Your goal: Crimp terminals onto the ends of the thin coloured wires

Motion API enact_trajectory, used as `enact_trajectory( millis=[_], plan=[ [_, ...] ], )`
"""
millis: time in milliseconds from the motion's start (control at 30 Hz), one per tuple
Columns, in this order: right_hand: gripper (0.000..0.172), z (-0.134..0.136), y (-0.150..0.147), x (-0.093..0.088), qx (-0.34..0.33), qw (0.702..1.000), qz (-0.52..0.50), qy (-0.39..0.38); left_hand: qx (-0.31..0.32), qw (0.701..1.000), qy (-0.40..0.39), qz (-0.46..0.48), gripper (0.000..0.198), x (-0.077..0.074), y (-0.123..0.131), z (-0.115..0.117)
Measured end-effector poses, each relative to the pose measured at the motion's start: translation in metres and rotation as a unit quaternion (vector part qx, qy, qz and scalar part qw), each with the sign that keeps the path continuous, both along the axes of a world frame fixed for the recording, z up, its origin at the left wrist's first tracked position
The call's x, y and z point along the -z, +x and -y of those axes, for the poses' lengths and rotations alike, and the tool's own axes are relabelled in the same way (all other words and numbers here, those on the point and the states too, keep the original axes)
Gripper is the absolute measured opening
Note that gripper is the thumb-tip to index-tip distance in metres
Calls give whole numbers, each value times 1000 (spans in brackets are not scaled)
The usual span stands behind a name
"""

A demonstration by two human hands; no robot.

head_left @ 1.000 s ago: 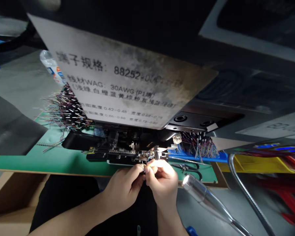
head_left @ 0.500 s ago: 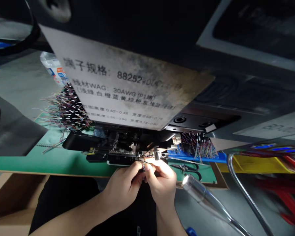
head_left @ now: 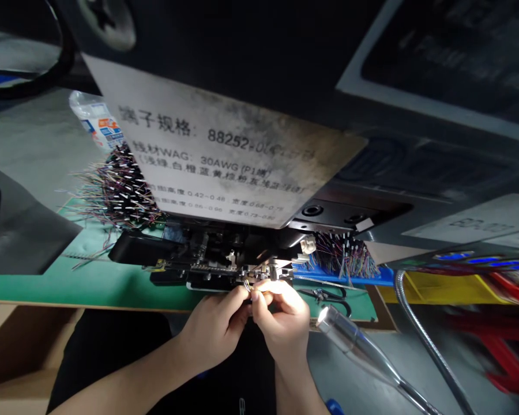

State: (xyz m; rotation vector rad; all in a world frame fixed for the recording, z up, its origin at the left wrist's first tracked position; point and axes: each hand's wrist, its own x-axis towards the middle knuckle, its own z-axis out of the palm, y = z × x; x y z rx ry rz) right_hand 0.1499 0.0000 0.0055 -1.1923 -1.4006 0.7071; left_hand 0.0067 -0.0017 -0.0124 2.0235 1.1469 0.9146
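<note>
Thin wires [head_left: 247, 286] show between my fingertips, just in front of the lit working point of a dark press-like machine [head_left: 225, 251]. My left hand [head_left: 218, 325] is closed in a pinch on them, thumb against index finger. Close beside it, my right hand [head_left: 282, 320] also pinches the wires, its index finger reaching toward the machine under bright light. The fingertips of both hands nearly meet. Most of the wires' length is hidden by the hands. A label [head_left: 225, 150] with printed characters covers the machine's front above.
Wire bundles stand at the left [head_left: 116, 190] and behind at the right [head_left: 346, 253], the latter by a blue tray [head_left: 384, 276]. Black-handled scissors [head_left: 328, 295] lie on the green mat [head_left: 90, 285]. A metal gooseneck lamp [head_left: 350, 337] reaches in from the lower right.
My right fingers have shifted slightly and press closer to the left fingertips. The wire tips at the left fingers show at a different angle. The view has moved a little.
</note>
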Motion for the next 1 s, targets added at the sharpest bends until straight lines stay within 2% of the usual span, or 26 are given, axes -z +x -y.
enact_trajectory(
  millis=[433,667,800,1000],
  plan=[
    [14,-3,2,4,-16,999,16,35,-8,1000,10,17,13,-7,-3,-1],
    [6,0,0,4,19,1000,4,-13,-10,1000,16,10,12,-5,-3,-1],
    [4,-1,0,4,1,1000,16,-2,-5,1000,15,0,11,-4,-3,-1],
    [12,0,2,6,-17,1000,-13,-12,19,1000,8,14,14,-5,-3,0]
  ],
)
